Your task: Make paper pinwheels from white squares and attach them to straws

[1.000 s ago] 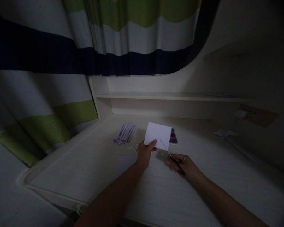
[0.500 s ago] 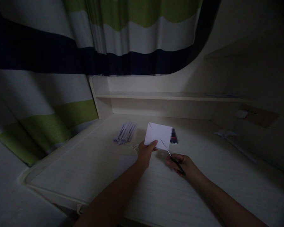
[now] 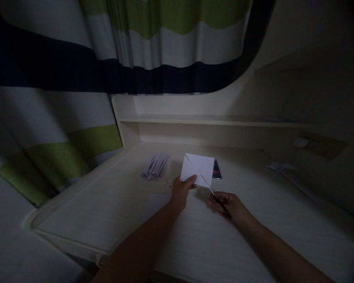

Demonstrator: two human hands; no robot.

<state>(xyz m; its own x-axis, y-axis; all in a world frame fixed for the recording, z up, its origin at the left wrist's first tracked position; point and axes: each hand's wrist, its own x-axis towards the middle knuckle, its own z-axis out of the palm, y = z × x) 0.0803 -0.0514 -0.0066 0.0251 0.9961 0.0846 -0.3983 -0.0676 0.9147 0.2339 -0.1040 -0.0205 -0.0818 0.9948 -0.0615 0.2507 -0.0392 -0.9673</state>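
My left hand (image 3: 182, 190) pinches the lower left edge of a white square of paper (image 3: 197, 167), thumb on top. Two diagonal slits run in from corners of the sheet, one at the upper left and one at the lower right. In my right hand (image 3: 225, 204) is a pair of scissors (image 3: 222, 205) with dark handles. Their blades reach the paper's lower right corner, one blade lying over its face along the slit. How wide the blades stand apart is hard to make out.
A bundle of rolled paper sticks (image 3: 156, 166) lies on the white desk (image 3: 106, 212) to the left. Small pale pieces (image 3: 168, 184) and another paper sheet (image 3: 157, 202) are near my left hand. Behind the square lies a dark, partly blurred object (image 3: 217, 171). A paper pinwheel (image 3: 281, 166) rests at right.
Almost nothing differs. My right hand and the scissors have shifted very slightly at the paper's lower right corner; my left hand keeps its hold.
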